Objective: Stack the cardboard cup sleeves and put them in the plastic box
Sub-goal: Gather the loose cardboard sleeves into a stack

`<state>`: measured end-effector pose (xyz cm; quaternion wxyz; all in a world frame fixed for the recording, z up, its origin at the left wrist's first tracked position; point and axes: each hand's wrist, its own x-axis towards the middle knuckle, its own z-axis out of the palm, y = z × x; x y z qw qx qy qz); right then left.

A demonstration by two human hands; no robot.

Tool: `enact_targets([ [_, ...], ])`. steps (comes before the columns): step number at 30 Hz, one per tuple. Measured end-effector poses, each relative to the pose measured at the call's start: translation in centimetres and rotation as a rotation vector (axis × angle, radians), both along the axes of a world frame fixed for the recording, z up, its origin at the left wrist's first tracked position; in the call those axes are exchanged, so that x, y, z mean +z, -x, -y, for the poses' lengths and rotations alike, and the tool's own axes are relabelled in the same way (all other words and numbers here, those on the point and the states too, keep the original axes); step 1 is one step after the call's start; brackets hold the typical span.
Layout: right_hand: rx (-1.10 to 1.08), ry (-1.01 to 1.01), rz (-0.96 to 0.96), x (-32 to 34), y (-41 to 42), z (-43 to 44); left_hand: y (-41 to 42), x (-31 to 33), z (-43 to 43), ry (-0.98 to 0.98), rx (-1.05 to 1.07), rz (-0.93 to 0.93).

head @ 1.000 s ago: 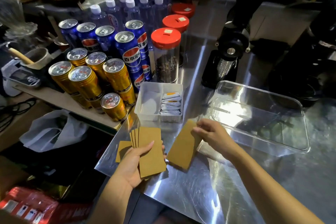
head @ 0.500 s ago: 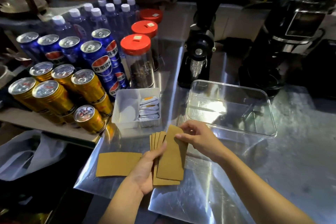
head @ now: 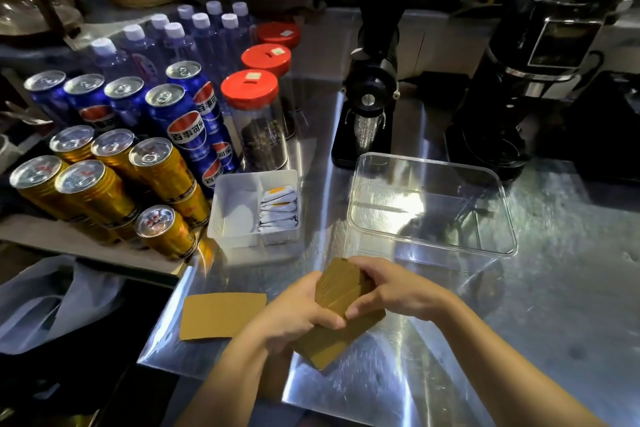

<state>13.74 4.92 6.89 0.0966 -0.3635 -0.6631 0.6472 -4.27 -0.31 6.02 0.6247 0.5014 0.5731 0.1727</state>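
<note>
A stack of brown cardboard cup sleeves (head: 341, 315) sits between both hands, low over the steel counter (head: 450, 340). My left hand (head: 294, 308) grips the stack from the left, my right hand (head: 391, 291) from the right and top. One single sleeve (head: 221, 315) lies flat on the counter to the left of my hands. The clear plastic box (head: 498, 218) stands open and empty just beyond my right hand.
A white divided tray (head: 239, 191) with sachets stands left of the box. Gold cans (head: 104, 191), blue cans (head: 180, 121) and red-lidded jars (head: 252, 114) crowd the left. A black grinder (head: 374, 73) and a dark machine (head: 540, 80) stand behind the box.
My right hand laid the sleeve it held onto the fan in my left hand, and both hands have closed around the pile, squaring it. The view shifted left and nearer.
</note>
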Motion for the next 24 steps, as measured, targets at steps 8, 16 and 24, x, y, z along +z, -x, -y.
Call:
enact_targets([
  [8,-0.146,-0.135,-0.013,-1.9,-0.6,1.1,-0.6,0.2,-1.0,-0.162,-0.248,-0.474],
  [16,-0.481,-0.420,0.009,-4.8,-1.9,1.9,-1.0,-1.2,-2.0,-0.448,-0.043,-0.671],
  [24,-0.703,-0.329,-0.085,-6.7,-2.6,2.2,-2.0,-4.3,-0.9,-0.233,0.472,0.167],
])
